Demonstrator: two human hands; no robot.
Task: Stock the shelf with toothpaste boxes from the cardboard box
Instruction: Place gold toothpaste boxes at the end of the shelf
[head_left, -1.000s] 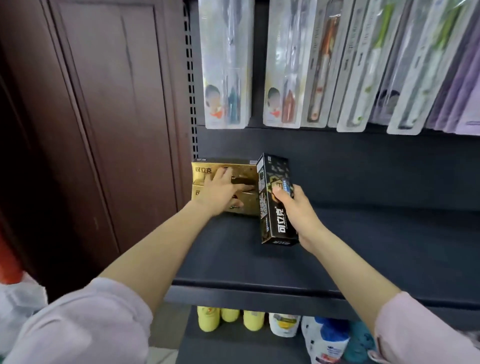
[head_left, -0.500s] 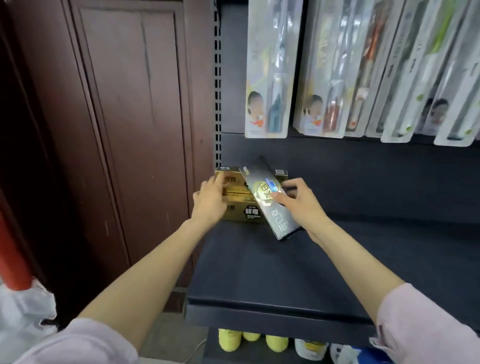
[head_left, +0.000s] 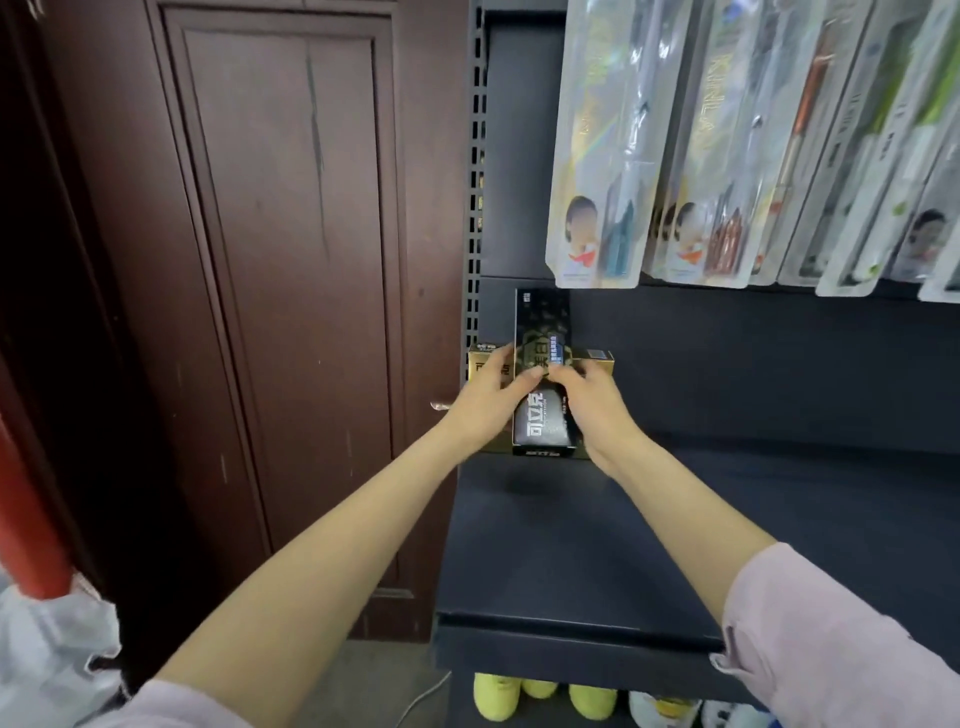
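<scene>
Head view: a black toothpaste box (head_left: 542, 364) is held upright on end between both hands at the left rear corner of the dark shelf (head_left: 753, 519); its long axis runs vertically, its printed face turned toward the camera, and its lower end appears to be seated on the shelf, though the contact itself is shaded; the left hand (head_left: 488, 402) is curled round the box's left edge and the right hand (head_left: 592, 410) round its right edge, so each grip is pinched on the same box, with the thumbs meeting across the front face; directly behind, gold toothpaste boxes (head_left: 485, 364) are stacked lying flat against the back panel, and whether the black box touches them cannot be told; both hands are equally near, one to each side; the coming move is judged to turn on pushing the box straight back, or laying it down, against that stack; to the right the shelf surface is flat, dark and open for further stock; toothbrush packs (head_left: 597, 156) hang above, well clear of the box top; the cardboard box is not in view.
</scene>
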